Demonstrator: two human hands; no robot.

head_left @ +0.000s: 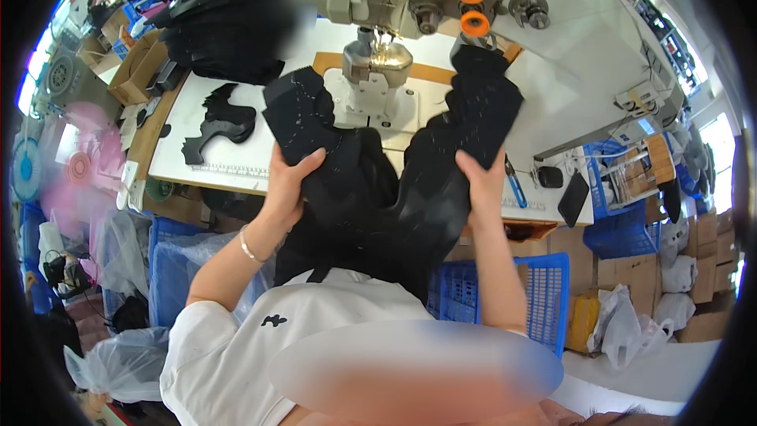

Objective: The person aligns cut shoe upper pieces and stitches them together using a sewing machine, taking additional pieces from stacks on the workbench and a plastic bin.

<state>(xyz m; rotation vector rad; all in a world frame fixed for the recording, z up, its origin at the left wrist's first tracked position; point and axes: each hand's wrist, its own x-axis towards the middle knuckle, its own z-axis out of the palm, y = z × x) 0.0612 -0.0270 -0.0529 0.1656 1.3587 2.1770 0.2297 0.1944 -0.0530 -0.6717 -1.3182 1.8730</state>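
Note:
Both my hands hold a thick black stack of cut pieces (pixel 378 225), U-shaped and flecked with short pale threads. My left hand (pixel 288 181) is closed around its left arm, thumb on top and fingers underneath. On the opposite side my right hand (pixel 482 185) grips the right arm the same way. The two ends of the stack point away from me, over the table (pixel 524 122). Between them stands the metal post of a sewing machine (pixel 377 63), its needle area lit. The near part of the stack lies over my lap.
Loose black pieces (pixel 221 122) lie at the table's left, below a large black pile (pixel 225 28). A blue-handled tool (pixel 516 183) and a dark phone-like slab (pixel 573 199) are at the right. Blue crates (pixel 556 288) stand below. A pink fan (pixel 79 166) is far left.

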